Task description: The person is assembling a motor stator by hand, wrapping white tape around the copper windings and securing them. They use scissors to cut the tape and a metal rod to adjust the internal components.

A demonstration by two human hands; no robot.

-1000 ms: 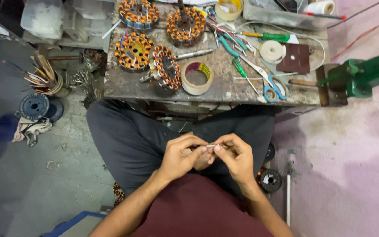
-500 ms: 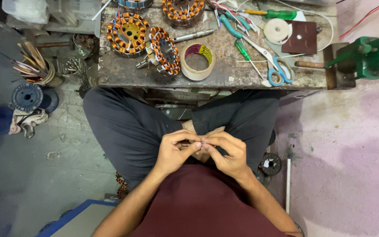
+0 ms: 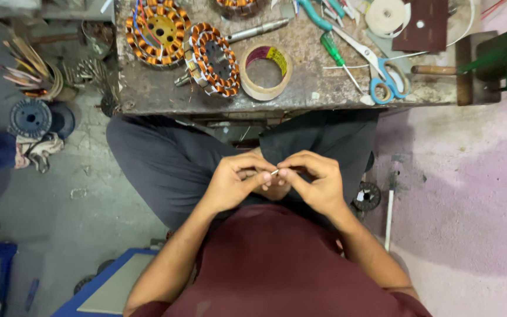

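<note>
- A small pale piece point(image 3: 274, 172), too tiny to identify, is pinched between the fingertips of the left hand point(image 3: 233, 182) and the right hand point(image 3: 315, 183), above the lap.
- Both hands are closed around it, fingers curled, just below the workbench point(image 3: 300, 94) edge.
- On the bench, a wound stator point(image 3: 213, 58), a tape roll point(image 3: 267, 71) and blue-handled scissors point(image 3: 382, 73) are seen.

A tape roll point(image 3: 266, 71) at twelve o'clock carries a curved yellow-and-magenta label inside its tan ring.
</note>
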